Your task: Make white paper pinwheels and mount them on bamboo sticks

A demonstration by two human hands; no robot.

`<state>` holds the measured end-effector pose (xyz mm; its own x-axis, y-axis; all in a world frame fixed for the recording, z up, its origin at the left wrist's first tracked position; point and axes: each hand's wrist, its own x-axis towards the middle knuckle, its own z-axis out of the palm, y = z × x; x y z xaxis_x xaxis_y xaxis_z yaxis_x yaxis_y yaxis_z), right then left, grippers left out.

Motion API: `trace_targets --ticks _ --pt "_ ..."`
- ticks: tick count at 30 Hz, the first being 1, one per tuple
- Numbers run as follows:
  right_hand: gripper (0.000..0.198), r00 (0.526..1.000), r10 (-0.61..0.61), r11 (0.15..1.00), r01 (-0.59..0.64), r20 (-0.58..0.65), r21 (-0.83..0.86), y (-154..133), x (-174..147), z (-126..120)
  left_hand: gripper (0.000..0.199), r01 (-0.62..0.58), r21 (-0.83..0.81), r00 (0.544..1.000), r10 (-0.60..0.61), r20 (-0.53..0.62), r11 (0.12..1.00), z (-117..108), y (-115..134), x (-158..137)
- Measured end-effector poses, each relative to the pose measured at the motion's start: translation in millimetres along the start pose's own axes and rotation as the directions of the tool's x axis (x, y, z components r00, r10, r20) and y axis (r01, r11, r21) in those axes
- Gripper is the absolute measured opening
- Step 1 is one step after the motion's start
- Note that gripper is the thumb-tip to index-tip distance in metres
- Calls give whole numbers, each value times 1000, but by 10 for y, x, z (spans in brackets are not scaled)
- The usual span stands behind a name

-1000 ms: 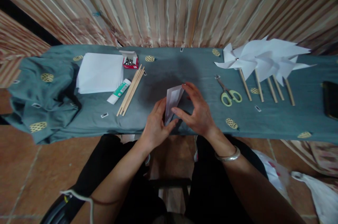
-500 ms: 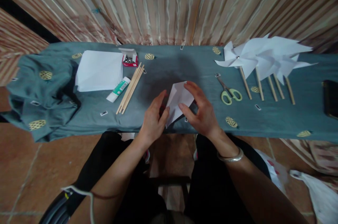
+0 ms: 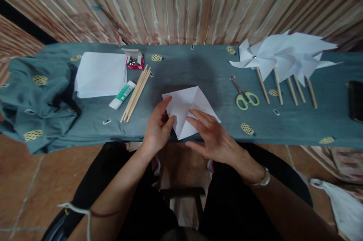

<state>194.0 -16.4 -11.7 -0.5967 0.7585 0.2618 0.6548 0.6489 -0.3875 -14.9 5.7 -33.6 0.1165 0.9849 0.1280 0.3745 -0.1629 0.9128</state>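
Your left hand (image 3: 159, 129) laps thumb and forefinger over the left edge of the creased paper (image 3: 184, 101); whether they pinch it, you cannot tell. Your right hand (image 3: 214, 137) is spread over the sheet's lower right, grasping nothing. The paper lies spread near the frame's centre, so the step looks like opening out folds; the next move likely calls for lining up creases. Scissors (image 3: 242, 92) lie right of centre, sticks (image 3: 135, 94) left.
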Motion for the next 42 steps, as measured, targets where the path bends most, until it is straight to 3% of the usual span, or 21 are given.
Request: trace_targets --ticks 3,5,8,11,14,19,24,27,31,35,38,40,42 --pt "53 1000 -11 1000 11 12 -5 -66 -29 49 52 149 -59 989 -147 31 987 -27 -1 -42" --pt "43 1000 -11 1000 11 -27 -11 -60 -68 77 48 136 6 990 -136 40 991 -87 23 -73" --pt "39 995 -19 1000 19 -103 -6 -32 -144 82 53 -92 246 995 97 -8 965 -199 87 -119" --pt "35 993 -32 999 33 -111 7 -34 -208 40 64 -333 486 936 344 68 808 -238 160 -169" --pt "31 995 -51 999 50 -91 -10 -50 -251 -21 60 -447 557 892 394 221 700 -189 209 -215" --pt "27 996 -50 999 52 -72 14 -34 -326 -100 32 -461 550 888 368 277 697 -158 213 -225" --pt "24 987 119 965 -89 -110 246 1 -347 -158 17 -444 498 896 355 267 745 -167 173 -213" --pt "20 962 251 918 -200 -110 343 28 -324 -156 17 -390 443 913 276 300 807 -147 172 -189" --pt "20 885 450 847 -381 -117 371 105 -264 -125 19 -252 389 945 139 295 886 -128 180 -124" --pt "25 801 589 763 -507 -109 401 195 -163 -122 24 -189 396 959 82 271 898 -131 173 -48" --pt "29 779 619 752 -551 -101 362 235 -92 -130 42 -227 454 961 123 248 862 -119 195 6" --pt "29 772 625 757 -564 -114 330 247 -61 -129 42 -323 534 945 234 229 782 -87 236 28" --pt "29 768 627 762 -572 -129 303 253 -40 -124 34 -432 598 900 358 246 675 -26 289 23"
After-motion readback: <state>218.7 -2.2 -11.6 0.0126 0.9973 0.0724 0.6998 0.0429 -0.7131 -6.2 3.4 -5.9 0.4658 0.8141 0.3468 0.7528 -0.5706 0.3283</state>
